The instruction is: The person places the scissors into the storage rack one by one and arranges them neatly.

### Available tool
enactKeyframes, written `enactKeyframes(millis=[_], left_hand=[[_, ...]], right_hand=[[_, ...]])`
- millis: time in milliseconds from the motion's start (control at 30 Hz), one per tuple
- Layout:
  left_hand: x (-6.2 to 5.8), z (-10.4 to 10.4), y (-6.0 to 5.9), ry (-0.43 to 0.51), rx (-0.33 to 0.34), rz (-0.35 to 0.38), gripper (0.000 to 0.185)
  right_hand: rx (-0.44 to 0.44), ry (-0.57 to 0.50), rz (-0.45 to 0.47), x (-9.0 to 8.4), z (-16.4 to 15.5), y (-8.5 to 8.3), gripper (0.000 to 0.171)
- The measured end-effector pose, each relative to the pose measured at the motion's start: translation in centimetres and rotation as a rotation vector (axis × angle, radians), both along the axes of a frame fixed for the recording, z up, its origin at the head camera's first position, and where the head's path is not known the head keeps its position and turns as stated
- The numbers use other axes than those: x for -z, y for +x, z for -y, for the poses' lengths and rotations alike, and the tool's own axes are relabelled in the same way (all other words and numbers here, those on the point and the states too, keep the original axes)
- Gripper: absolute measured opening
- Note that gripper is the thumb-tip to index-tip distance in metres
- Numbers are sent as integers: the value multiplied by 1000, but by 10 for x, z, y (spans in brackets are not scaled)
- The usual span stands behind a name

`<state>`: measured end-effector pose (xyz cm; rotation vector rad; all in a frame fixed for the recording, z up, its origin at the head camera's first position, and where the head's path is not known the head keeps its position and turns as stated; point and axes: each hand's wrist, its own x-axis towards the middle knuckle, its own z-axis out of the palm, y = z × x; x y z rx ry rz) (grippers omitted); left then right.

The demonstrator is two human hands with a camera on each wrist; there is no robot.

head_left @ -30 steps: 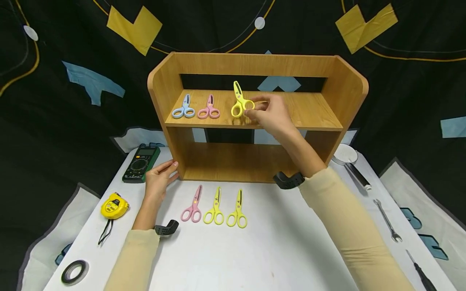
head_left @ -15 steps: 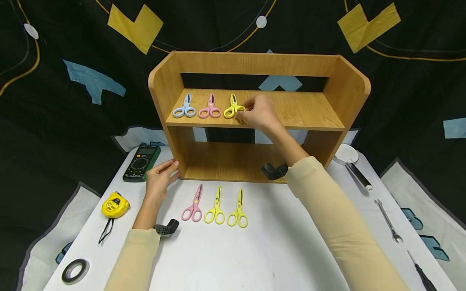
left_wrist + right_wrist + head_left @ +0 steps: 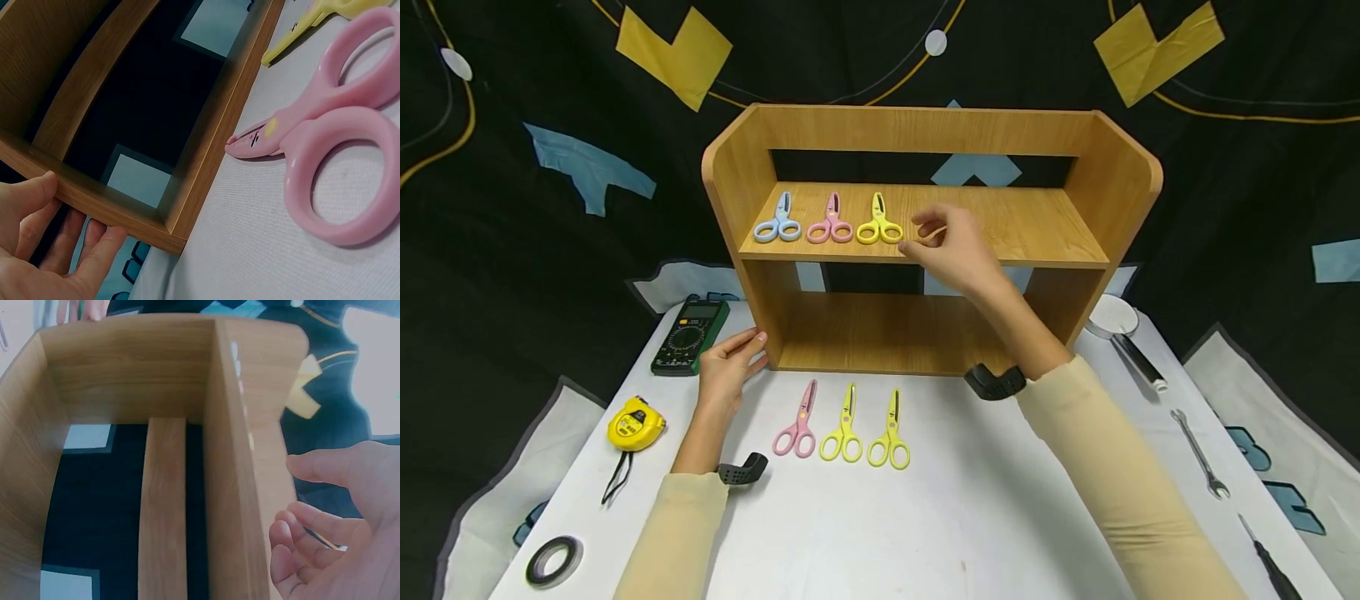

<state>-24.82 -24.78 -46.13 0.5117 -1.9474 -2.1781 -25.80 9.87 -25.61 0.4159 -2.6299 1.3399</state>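
Observation:
A wooden shelf unit stands on the white table. On its upper shelf lie a blue pair of scissors, a pink pair and a yellow pair in a row. My right hand hovers just right of the yellow pair, fingers loosely curled, holding nothing. My left hand rests on the shelf unit's lower left corner, fingers straight. In front of the shelf on the table lie a pink pair and two yellow pairs.
A green multimeter, a yellow tape measure and a roll of black tape lie at the left. At the right lie a magnifying glass, a wrench and a screwdriver.
My right hand lowered the yellow scissors onto the upper shelf beside the pink pair, let go, and drew back to the right. The left hand stayed put.

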Motion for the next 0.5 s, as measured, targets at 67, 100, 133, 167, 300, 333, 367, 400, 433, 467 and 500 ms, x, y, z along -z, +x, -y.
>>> enactKeyframes(millis=[67,100,133,167,300,333,367,400,433,467,500], left_hand=[[0,0,0,0,-2,1,50],[0,0,0,1,-4,1,50],[-1,-1,1,2,-5,-1,50],[-1,-1,1,-1,-4,-2,50],[-4,0,3,11,-5,-15,50],[-4,0,3,11,-2,-17,51],[-5,0,3,14,1,-18,51],[-5,0,3,15,1,-16,50],[-4,0,3,15,3,-12,50],[-4,0,3,8,6,-7,51],[-4,0,2,2,6,-2,51]], right_hand=[[-5,-4,-30,5,-12,14,44],[-4,-2,-42,9,-18,21,43],[0,2,-48,13,-25,28,42],[-6,4,-52,17,-31,35,41],[-26,-2,-37,40,-50,62,36],[-32,-4,-27,47,-53,68,35],[-41,-8,-18,55,-56,74,34],[-46,-13,-7,62,-58,80,33],[-49,-16,1,70,-59,86,33],[-51,-17,9,79,-60,91,33],[-52,-12,16,88,-60,97,34]])
